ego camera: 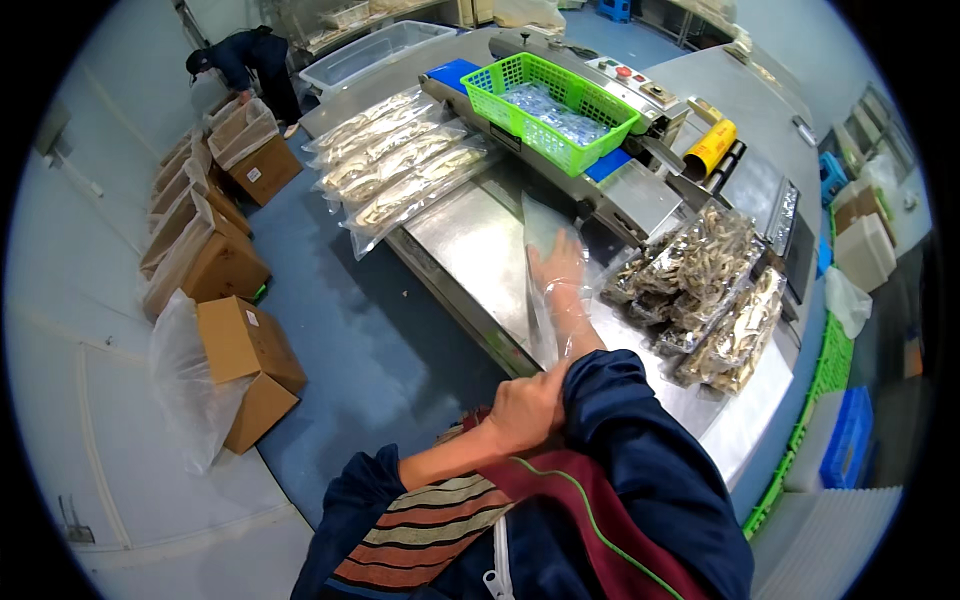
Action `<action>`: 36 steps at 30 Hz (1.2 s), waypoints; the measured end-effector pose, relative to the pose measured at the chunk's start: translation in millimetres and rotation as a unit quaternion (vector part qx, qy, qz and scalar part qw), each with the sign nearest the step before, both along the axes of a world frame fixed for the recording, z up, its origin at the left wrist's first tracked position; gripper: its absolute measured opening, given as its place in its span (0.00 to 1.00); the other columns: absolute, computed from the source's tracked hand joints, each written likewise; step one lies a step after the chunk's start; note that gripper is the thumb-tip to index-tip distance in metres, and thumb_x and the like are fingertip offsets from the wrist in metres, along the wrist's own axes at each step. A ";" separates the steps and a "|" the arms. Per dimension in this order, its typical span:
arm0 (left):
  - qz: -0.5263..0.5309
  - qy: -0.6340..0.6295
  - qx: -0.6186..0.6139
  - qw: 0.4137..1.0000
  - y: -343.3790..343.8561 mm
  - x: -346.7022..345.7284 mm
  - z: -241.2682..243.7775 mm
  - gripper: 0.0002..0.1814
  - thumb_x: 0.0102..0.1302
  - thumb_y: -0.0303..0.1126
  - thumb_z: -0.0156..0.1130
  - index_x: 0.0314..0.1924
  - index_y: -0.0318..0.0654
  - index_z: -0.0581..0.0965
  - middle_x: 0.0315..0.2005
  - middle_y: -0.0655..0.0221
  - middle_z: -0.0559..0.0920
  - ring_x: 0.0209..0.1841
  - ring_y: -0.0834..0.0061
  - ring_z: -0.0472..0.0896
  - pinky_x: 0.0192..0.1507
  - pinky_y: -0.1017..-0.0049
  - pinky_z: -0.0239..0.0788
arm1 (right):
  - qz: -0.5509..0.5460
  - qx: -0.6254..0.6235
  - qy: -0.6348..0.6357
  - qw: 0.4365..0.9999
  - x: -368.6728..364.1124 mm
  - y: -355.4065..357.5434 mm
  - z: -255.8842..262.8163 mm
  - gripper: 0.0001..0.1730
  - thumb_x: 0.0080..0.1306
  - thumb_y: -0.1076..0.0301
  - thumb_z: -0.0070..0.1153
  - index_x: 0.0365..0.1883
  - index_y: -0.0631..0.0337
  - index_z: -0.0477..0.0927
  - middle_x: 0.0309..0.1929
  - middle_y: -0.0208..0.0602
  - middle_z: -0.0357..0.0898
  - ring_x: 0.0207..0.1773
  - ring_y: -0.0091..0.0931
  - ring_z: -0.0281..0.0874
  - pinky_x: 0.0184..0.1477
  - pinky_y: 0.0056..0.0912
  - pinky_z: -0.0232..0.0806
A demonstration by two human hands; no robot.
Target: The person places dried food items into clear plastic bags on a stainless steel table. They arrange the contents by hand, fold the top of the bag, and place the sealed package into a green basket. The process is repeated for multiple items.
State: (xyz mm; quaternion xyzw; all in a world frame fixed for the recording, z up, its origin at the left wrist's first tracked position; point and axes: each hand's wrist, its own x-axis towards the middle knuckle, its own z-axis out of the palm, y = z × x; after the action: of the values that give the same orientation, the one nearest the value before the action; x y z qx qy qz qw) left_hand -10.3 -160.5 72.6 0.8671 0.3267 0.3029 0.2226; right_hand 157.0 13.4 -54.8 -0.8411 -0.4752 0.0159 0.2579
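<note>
My right hand (559,262) is inside a clear plastic bag (538,217) above the steel table (472,247), its fingers spread. My left hand (529,401) is closed at my right forearm, by the bag's open end; whether it grips the bag's edge or the sleeve cannot be told. To the right lie clear bags of dark dried pieces (690,262) and a bag of paler dried pieces (739,334). At the table's left, several filled, flat clear bags (420,180) lie in a row. A green plastic basket (525,131) with clear plastic packets (559,112) rests on the blue belt (455,73) of a conveyor machine.
Open cardboard boxes with plastic liners (225,255) line the floor at left. A co-worker (251,64) bends over one at the back. A clear plastic tub (375,56) stands behind the table. Beyond the conveyor lies a yellow roll (709,150). Green plastic grating (810,397) runs along the right.
</note>
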 end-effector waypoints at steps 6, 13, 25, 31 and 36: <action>0.018 -0.007 -0.012 1.000 2.1 -0.9 1.4 0.15 0.53 0.24 0.56 0.43 0.33 0.73 0.23 0.56 0.78 0.23 0.55 0.78 0.24 0.62 0.70 | 0.140 0.200 -0.091 0.965 -54.4 7.8 8.9 0.38 0.60 0.55 0.54 0.61 0.73 0.58 0.57 0.61 0.65 0.64 0.48 0.57 0.65 0.49 0.48; 0.057 0.026 0.029 0.998 -3.1 -9.7 -7.9 0.21 0.52 0.26 0.57 0.48 0.33 0.69 0.24 0.57 0.76 0.23 0.56 0.78 0.24 0.64 0.70 | 0.088 -0.110 -0.012 0.990 -43.8 12.4 8.7 0.25 0.57 0.64 0.54 0.50 0.71 0.71 0.46 0.48 0.75 0.52 0.43 0.71 0.54 0.47 0.59; 0.201 0.043 0.068 0.976 64.6 -29.6 -56.3 0.06 0.56 0.24 0.49 0.35 0.35 0.71 0.22 0.56 0.78 0.21 0.54 0.78 0.22 0.62 0.72 | 0.139 -0.069 0.042 0.987 -82.4 -38.7 10.4 0.28 0.61 0.62 0.50 0.56 0.73 0.65 0.54 0.53 0.69 0.61 0.46 0.60 0.64 0.47 0.49; 0.198 -0.051 0.129 0.970 52.1 -23.1 -58.0 0.11 0.57 0.26 0.52 0.40 0.32 0.76 0.23 0.57 0.80 0.21 0.60 0.79 0.23 0.66 0.72 | 0.220 -0.086 -0.108 0.966 -55.8 -43.4 28.5 0.29 0.62 0.63 0.48 0.58 0.72 0.65 0.54 0.52 0.70 0.63 0.45 0.59 0.67 0.44 0.46; 0.188 -0.001 0.050 0.981 69.6 -3.7 -61.3 0.06 0.59 0.26 0.52 0.35 0.35 0.77 0.27 0.56 0.80 0.29 0.54 0.79 0.31 0.62 0.71 | 0.174 -0.082 0.000 0.981 -74.2 -68.8 14.7 0.26 0.57 0.69 0.46 0.56 0.66 0.67 0.52 0.53 0.70 0.60 0.49 0.61 0.59 0.48 0.55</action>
State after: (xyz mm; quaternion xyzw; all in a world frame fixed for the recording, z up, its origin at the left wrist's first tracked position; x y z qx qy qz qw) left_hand -13.9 -90.9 11.3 0.7998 0.4681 0.3567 0.1183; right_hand 82.8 -55.3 -40.1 -0.7639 -0.6113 0.0996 0.1814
